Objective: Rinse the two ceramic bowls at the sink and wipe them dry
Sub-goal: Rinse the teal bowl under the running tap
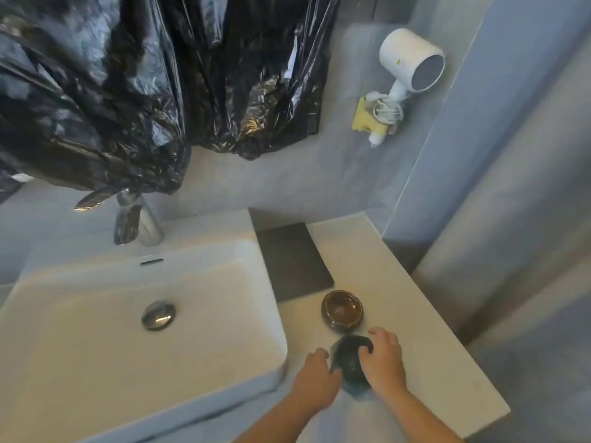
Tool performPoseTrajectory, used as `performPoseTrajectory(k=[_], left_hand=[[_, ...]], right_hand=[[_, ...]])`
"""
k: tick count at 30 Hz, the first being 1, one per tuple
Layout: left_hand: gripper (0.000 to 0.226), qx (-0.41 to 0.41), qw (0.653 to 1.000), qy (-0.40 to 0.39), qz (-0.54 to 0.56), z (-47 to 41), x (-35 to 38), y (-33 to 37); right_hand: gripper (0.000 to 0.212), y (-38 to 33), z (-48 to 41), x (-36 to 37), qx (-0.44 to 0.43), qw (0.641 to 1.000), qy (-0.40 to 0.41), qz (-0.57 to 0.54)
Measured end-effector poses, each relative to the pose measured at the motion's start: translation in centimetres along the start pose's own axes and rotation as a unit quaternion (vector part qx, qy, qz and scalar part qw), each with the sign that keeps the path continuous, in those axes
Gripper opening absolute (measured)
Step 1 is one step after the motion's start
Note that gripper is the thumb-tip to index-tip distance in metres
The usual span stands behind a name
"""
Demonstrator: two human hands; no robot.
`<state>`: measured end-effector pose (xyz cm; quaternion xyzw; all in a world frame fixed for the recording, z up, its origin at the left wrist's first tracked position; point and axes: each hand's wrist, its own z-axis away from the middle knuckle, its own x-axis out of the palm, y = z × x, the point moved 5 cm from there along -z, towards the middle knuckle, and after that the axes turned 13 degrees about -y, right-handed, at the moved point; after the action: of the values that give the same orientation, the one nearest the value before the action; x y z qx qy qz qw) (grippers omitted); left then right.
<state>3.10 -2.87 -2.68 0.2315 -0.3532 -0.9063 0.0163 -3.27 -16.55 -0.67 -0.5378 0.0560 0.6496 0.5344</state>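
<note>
Dark bowl: a small dark ceramic bowl (350, 354) sits near the front edge of the worktop (425, 330), on the side closest to the sink, and both hands are on it.
Brown bowl: a brown glazed bowl (342, 310) stands upright on the worktop just behind the dark bowl, towards the middle. I cannot tell whether the two touch.
Left hand: the left hand (316, 375) grips the dark bowl's left side with its fingers curled against the wall.
Right hand: the right hand (383, 362) holds the dark bowl from the right, with its fingers hooked over the rim and its thumb spread towards the brown bowl.
Blue thing: a blue thing (356, 391) shows beneath the dark bowl at the front edge, too blurred to name.
Mat: a dark grey mat (292, 260) lies flat along the worktop's left edge, running towards the back corner, with the brown bowl near its front end.
Sink: a white rectangular sink (80, 362) lies left of the worktop, with a metal drain plug (159, 314) in its basin and a chrome tap (142, 222) at its back edge.
Wall: black plastic sheeting (144, 84) hangs above the tap. A white hair dryer (412, 60) is mounted above the worktop's back edge, with its cord coiled by a yellow holder (363, 118).
</note>
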Motion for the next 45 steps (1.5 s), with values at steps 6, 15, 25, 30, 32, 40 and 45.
performPoseTrajectory(k=[6, 15, 25, 30, 32, 40, 45], left_hand=[[0.046, -0.061, 0.995, -0.012, 0.077, -3.0, 0.1, 0.2], [0.04, -0.096, 0.992, -0.018, 0.086, -5.0, 0.6, 0.2], [0.031, -0.05, 0.995, -0.025, 0.079, -2.1, -5.7, 4.8], [0.025, 0.009, 0.991, 0.03, 0.129, 2.5, -11.3, 6.3], [0.015, 0.039, 0.986, 0.058, 0.154, 4.8, -13.8, 6.0], [0.019, 0.073, 0.932, 0.202, 0.293, 14.8, -23.0, -2.3], [0.024, 0.06, 0.901, 0.248, 0.351, 18.3, -28.3, -10.2]], right_hand=[[0.033, 0.9, -2.3, 0.1, 0.052, 0.995, -0.073, -0.031], [0.021, 1.2, -3.3, -0.1, 0.052, 0.991, -0.125, -0.009], [0.011, -1.9, -3.9, -5.0, 0.013, 0.978, -0.159, -0.133], [0.013, -7.1, -2.8, -7.1, -0.013, 0.946, -0.223, -0.235], [0.018, -9.9, -1.4, -6.7, -0.023, 0.913, -0.288, -0.289], [0.034, -21.6, 4.1, 0.0, -0.113, 0.746, -0.503, -0.42], [0.016, -27.9, 5.5, 6.8, -0.068, 0.762, -0.479, -0.431]])
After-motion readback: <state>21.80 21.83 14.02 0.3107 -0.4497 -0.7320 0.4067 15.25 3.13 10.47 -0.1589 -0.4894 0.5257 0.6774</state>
